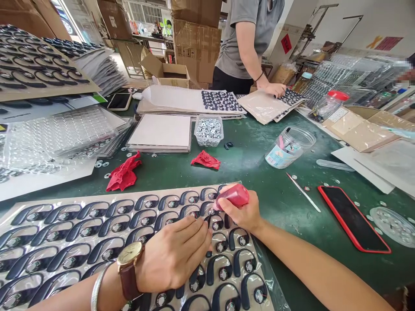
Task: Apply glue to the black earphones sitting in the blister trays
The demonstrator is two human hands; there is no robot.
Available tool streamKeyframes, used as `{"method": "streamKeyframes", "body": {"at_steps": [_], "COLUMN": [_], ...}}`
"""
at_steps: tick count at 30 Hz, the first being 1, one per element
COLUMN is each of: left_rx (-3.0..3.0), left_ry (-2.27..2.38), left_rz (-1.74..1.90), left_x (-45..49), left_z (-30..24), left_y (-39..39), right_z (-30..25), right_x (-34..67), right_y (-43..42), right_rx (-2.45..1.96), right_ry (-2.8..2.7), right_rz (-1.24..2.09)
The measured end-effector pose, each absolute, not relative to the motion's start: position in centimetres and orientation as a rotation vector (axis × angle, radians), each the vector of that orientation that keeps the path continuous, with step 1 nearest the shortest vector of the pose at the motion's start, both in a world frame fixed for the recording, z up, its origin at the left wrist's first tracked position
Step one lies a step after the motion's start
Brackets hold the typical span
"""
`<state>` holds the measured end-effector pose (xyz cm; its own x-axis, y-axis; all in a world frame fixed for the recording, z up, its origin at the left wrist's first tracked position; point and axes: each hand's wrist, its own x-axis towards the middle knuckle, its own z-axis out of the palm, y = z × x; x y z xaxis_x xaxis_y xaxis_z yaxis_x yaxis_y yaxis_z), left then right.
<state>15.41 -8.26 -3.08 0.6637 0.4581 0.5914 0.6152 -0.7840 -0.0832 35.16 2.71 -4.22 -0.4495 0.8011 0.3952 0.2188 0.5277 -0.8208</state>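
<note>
A sheet (61, 229) on the table holds rows of black hook-shaped pieces (117, 225), each with a round silvery part, under clear plastic. My right hand (248, 214) is closed around a small red squeeze bottle (234, 195), tilted so that its nozzle points down and left at a piece near the sheet's upper right. My left hand (177, 255), wearing a watch (130, 255) and a bracelet, lies over the sheet just left of the bottle. Its fingers are stretched out side by side; the thumb and undersides are hidden.
A tub of metal washers (209, 129), red cloths (125, 172), a clear jar (290, 147), a white stick (303, 192) and a red-cased phone (353, 218) lie around. Stacked sheets (52, 134) rise at left. Opposite, a person's hand (275, 90) touches another sheet.
</note>
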Motion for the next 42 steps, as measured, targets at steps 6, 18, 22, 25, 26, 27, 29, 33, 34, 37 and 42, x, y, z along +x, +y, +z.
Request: {"method": "streamKeyframes", "body": {"at_steps": [6, 18, 22, 25, 26, 27, 29, 33, 34, 37, 42], "left_rx": [-2.592, -2.615, -2.603, -2.587, -2.586, -2.587, -2.588, -2.583, -2.584, -2.594, -2.662], "left_ry": [-0.876, -0.875, -0.894, -0.894, -0.893, -0.891, -0.894, -0.901, -0.900, -0.910, -0.964], "left_rz": [-0.832, -0.880, -0.884, -0.874, -0.867, -0.860, -0.860, -0.885, -0.890, -0.911, -0.983], "left_x": [15.6, 15.6, 15.6, 15.6, 15.6, 15.6, 15.6, 15.6, 15.6, 15.6, 15.3], "left_z": [-2.6, -1.6, -1.4, -1.3, -1.2, -1.2, -1.2, -1.3, -1.4, -1.3, -1.3], "left_y": [-8.0, -7.7, -7.6, -7.6, -7.6, -7.6, -7.6, -7.6, -7.6, -7.5, -7.2], "right_z": [-3.7, -3.7, -3.6, -3.5, -3.5, -3.5, -3.4, -3.3, -3.3, -3.3, -3.4], "right_x": [35.1, 35.5, 35.4, 35.4, 35.3, 35.3, 35.3, 35.4, 35.4, 35.6, 35.7], "right_y": [2.6, 2.6, 2.7, 2.7, 2.7, 2.7, 2.8, 2.8, 2.8, 2.7, 2.6], "right_rx": [-0.810, -0.813, -0.786, -0.788, -0.790, -0.789, -0.780, -0.769, -0.774, -0.802, -0.827], "right_ry": [-1.977, -1.937, -1.904, -1.925, -1.932, -1.938, -1.953, -1.976, -1.986, -2.003, -2.011], "right_rz": [0.784, 0.726, 0.743, 0.712, 0.695, 0.678, 0.654, 0.629, 0.631, 0.680, 0.781]}}
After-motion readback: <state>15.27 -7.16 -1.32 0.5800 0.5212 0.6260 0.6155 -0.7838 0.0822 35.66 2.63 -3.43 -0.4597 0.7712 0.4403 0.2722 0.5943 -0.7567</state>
